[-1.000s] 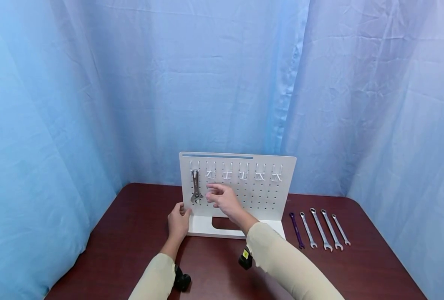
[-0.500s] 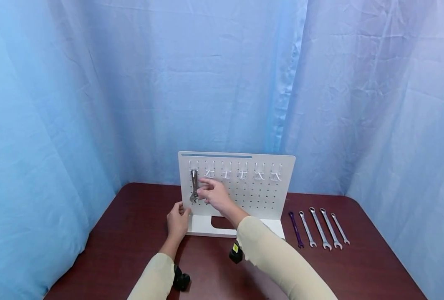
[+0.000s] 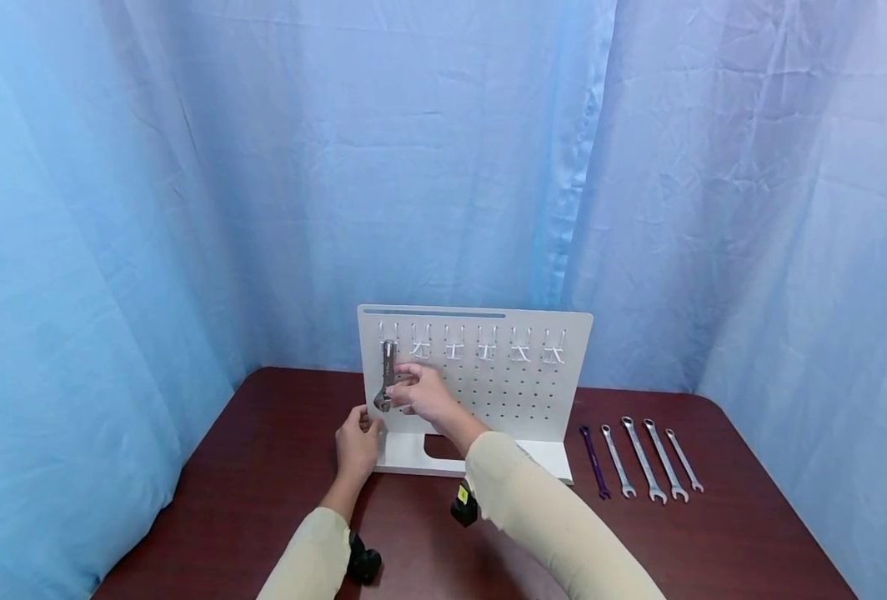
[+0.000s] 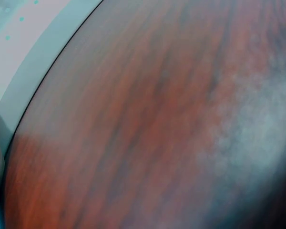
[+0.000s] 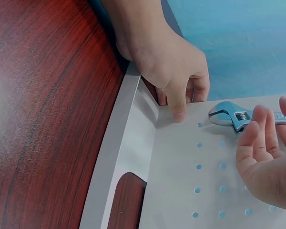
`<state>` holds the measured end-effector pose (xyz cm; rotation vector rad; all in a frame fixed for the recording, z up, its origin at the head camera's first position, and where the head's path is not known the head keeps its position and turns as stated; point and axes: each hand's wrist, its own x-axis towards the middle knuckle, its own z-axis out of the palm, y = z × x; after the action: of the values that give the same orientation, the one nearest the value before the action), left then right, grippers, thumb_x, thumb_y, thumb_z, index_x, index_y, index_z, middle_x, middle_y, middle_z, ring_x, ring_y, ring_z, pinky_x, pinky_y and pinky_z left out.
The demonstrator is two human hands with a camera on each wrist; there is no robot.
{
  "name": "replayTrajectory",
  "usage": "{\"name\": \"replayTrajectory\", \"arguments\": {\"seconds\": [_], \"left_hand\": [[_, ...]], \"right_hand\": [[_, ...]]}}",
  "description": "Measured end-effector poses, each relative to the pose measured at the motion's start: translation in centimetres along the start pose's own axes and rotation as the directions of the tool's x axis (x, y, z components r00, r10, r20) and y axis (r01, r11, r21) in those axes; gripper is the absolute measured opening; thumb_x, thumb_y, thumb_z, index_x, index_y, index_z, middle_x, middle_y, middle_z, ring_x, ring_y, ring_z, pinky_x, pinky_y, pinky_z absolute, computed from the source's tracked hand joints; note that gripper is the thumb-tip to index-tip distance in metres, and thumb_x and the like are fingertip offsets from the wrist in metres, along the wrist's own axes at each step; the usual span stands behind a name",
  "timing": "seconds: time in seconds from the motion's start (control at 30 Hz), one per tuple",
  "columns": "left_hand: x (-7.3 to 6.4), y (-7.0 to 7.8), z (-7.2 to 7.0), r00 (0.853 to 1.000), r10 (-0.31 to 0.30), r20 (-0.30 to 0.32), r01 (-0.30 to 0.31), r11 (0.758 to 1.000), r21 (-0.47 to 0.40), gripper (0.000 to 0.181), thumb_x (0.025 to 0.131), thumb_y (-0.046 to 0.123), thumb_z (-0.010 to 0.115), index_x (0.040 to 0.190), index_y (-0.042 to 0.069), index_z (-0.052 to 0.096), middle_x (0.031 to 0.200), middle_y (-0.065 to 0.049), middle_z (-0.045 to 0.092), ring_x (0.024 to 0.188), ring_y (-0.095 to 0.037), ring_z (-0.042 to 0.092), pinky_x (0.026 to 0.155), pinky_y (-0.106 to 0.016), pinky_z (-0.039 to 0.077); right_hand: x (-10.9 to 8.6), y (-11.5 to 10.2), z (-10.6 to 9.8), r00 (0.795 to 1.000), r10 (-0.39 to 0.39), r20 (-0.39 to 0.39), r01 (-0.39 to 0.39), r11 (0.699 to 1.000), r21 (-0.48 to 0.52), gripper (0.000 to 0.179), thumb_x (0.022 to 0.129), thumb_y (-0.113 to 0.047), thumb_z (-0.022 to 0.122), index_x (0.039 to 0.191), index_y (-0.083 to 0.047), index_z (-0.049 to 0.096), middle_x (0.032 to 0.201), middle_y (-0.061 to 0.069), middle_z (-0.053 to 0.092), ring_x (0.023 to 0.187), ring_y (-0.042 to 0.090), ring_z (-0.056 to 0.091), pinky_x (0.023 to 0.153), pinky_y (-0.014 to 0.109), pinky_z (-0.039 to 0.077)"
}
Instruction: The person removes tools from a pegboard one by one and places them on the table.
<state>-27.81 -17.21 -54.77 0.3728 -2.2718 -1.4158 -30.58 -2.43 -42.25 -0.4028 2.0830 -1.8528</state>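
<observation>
An adjustable wrench (image 3: 388,360) hangs by its handle end from the leftmost hook of a white pegboard (image 3: 518,427), head downward and turned partly sideways. My right hand (image 3: 430,397) pinches its handle from the right, with thumb and fingers at the metal. In the right wrist view the wrench head (image 5: 222,114) lies close to the board, and the other fingers (image 5: 260,136) of that hand stay fairly straight. My left hand (image 3: 357,446) grips the board's lower left edge, thumb on the front face and fingers behind it.
Several more white hooks (image 3: 454,343) run in a row along the board's upper part. On the dark red wooden table (image 3: 263,467), to the right, lie a purple combination wrench (image 3: 595,462) and several silver combination wrenches (image 3: 644,458). Blue curtains (image 3: 413,167) surround the table.
My right hand has moved left to the adjustable wrench and taken hold of it. The wrench has turned, its head now further left. The left hand stays on the board's edge.
</observation>
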Motion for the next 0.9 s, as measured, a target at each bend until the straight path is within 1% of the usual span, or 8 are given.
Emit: {"name": "replayTrajectory", "arguments": {"seconds": [0.17, 0.23, 0.4, 0.5, 0.6, 0.73, 0.9], "left_hand": [[0.10, 0.04, -0.07, 1.000, -0.006, 0.004, 0.006, 1.000, 0.001, 0.028, 0.096, 0.011, 0.069, 0.122, 0.002, 0.064, 0.109, -0.014, 0.068, 0.101, -0.028, 0.064, 0.087, -0.044, 0.053], [0.08, 0.07, -0.12, 1.000, -0.002, 0.000, 0.002, 1.000, -0.002, 0.027, 0.095, 0.010, 0.070, 0.121, 0.002, 0.065, 0.108, -0.014, 0.069, 0.101, -0.028, 0.064, 0.087, -0.045, 0.053], [-0.04, 0.13, -0.11, 1.000, 0.023, -0.015, -0.023, 1.000, -0.013, 0.020, 0.095, 0.009, 0.070, 0.113, 0.002, 0.067, 0.104, -0.015, 0.069, 0.098, -0.029, 0.065, 0.086, -0.046, 0.054], [-0.13, 0.10, -0.01, 0.999, 0.041, -0.021, -0.041, 0.999, -0.007, 0.016, 0.094, 0.007, 0.070, 0.108, 0.001, 0.066, 0.102, -0.015, 0.070, 0.095, -0.029, 0.065, 0.084, -0.046, 0.054], [-0.13, 0.07, 0.03, 0.999, 0.046, -0.028, -0.046, 0.999, -0.007, 0.018, 0.093, 0.005, 0.071, 0.109, 0.001, 0.066, 0.101, -0.015, 0.069, 0.094, -0.028, 0.065, 0.083, -0.046, 0.053], [-0.11, 0.21, -0.05, 0.999, 0.036, -0.026, -0.036, 0.999, -0.013, 0.023, 0.093, 0.008, 0.072, 0.114, 0.000, 0.067, 0.103, -0.015, 0.069, 0.096, -0.029, 0.066, 0.085, -0.046, 0.054], [-0.10, 0.30, -0.10, 1.000, 0.026, -0.008, -0.026, 1.000, -0.009, 0.024, 0.095, 0.007, 0.068, 0.118, 0.000, 0.066, 0.106, -0.015, 0.070, 0.099, -0.029, 0.066, 0.086, -0.045, 0.055]], "right_hand": [[-0.15, -0.29, 0.27, 1.000, -0.007, -0.012, 0.006, 0.999, -0.034, 0.042, 0.094, -0.007, 0.070, 0.134, -0.003, 0.059, 0.106, 0.010, 0.068, 0.090, 0.023, 0.069, 0.074, 0.035, 0.057], [-0.19, -0.26, 0.44, 1.000, -0.011, -0.011, 0.011, 0.999, -0.035, 0.042, 0.093, -0.007, 0.070, 0.133, -0.002, 0.060, 0.109, 0.011, 0.068, 0.093, 0.023, 0.068, 0.079, 0.039, 0.057], [-0.28, -0.19, 0.82, 1.000, -0.022, 0.001, 0.022, 1.000, -0.007, 0.039, 0.092, -0.009, 0.072, 0.129, -0.001, 0.062, 0.118, 0.012, 0.066, 0.103, 0.023, 0.066, 0.093, 0.049, 0.054], [-0.38, -0.33, 0.85, 1.000, -0.015, 0.009, 0.015, 1.000, 0.017, 0.036, 0.093, -0.010, 0.071, 0.126, 0.000, 0.063, 0.117, 0.012, 0.067, 0.106, 0.023, 0.065, 0.096, 0.050, 0.053], [-0.44, -0.50, 0.75, 1.000, -0.010, 0.017, 0.010, 0.999, 0.033, 0.033, 0.093, -0.007, 0.069, 0.124, 0.003, 0.063, 0.114, 0.013, 0.069, 0.104, 0.022, 0.066, 0.097, 0.050, 0.052], [-0.42, -0.57, 0.59, 0.999, -0.027, 0.020, 0.027, 1.000, 0.013, 0.033, 0.093, -0.004, 0.069, 0.124, 0.005, 0.062, 0.112, 0.014, 0.069, 0.099, 0.020, 0.067, 0.095, 0.048, 0.053], [-0.38, -0.50, 0.66, 0.998, -0.064, 0.014, 0.064, 0.998, -0.025, 0.031, 0.090, 0.000, 0.071, 0.120, 0.004, 0.065, 0.108, 0.013, 0.069, 0.093, 0.017, 0.065, 0.086, 0.038, 0.057]]}}
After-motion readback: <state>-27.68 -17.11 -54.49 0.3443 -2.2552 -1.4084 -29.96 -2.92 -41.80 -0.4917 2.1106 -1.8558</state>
